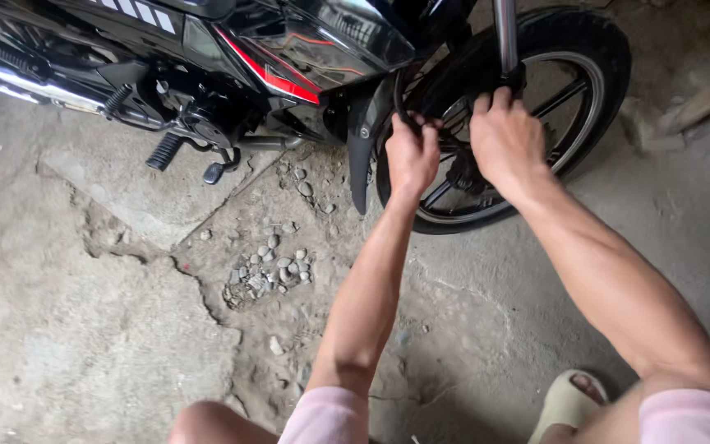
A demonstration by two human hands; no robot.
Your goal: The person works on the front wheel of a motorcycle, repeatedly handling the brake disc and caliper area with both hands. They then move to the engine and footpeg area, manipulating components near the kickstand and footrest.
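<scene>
Left hand (411, 154) is closed around a thin black cable (398, 103) just behind the front wheel (585, 99). Right hand (504, 138) curls its fingers over the fork leg (505, 33); cannot tell how firmly. Best feed the cable slowly, clear of the spokes and mudguard (363, 152).

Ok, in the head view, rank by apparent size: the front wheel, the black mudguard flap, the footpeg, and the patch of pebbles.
1. Front wheel, by far the largest.
2. Black mudguard flap.
3. Patch of pebbles, close to the flap in area, so that order is unsure.
4. Footpeg, smallest.
</scene>
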